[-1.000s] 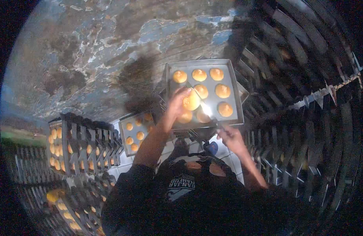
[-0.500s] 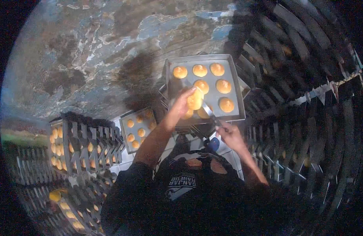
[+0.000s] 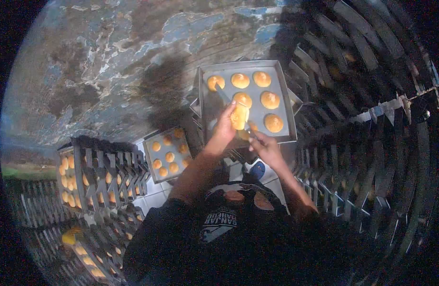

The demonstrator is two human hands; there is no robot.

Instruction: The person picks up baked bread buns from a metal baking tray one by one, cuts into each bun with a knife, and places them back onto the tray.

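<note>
My left hand (image 3: 223, 129) is closed around a golden round bun (image 3: 239, 117), held above a metal baking tray (image 3: 292, 114). My right hand (image 3: 266, 148) grips a long knife (image 3: 222, 95) by its handle, which the fingers mostly cover. The blade runs along and into the held bun, and its far end sticks out past the bun toward the tray's upper left. Several more buns, such as one at the right (image 3: 270, 100), sit in rows on the tray. My hands hide part of the lower row.
A second tray of buns (image 3: 155, 174) lies lower left on the white tiled floor. Beside it stands a rack (image 3: 93, 167) loaded with bun trays. Dark slatted racks (image 3: 353, 157) line the right side. A wall with peeling paint (image 3: 110, 71) rises ahead.
My right hand has moved up and left, closer to the bun. The knife has slid farther through, so more blade shows beyond the bun. My left hand still holds the bun.
</note>
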